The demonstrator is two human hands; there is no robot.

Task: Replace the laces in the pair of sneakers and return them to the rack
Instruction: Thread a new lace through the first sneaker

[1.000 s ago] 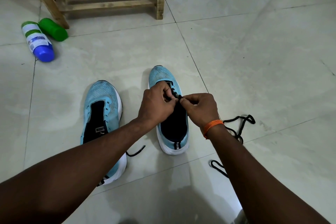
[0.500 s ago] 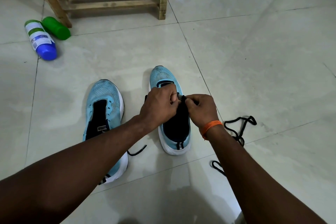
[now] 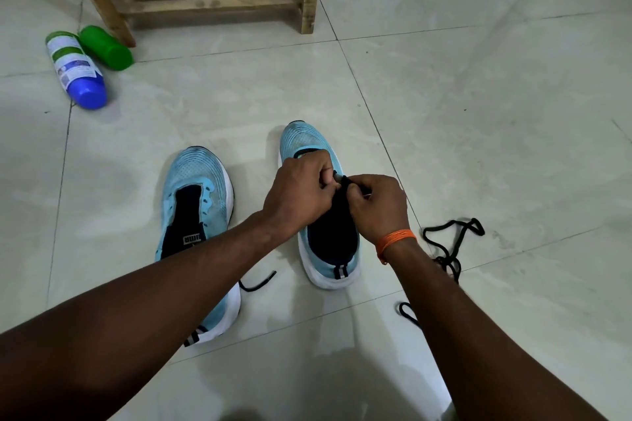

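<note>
pinching black lace (image 3: 346,181) in curled left hand (image 3: 301,193) and right hand (image 3: 378,207), closer together than a second ago; sneaker's (image 3: 307,138) lacing hardly begun.

R wrist: orange multi-strand thread band (image 3: 396,238) | L hand (image 3: 301,191), R hand (image 3: 379,207): bare | forearms bare
</note>
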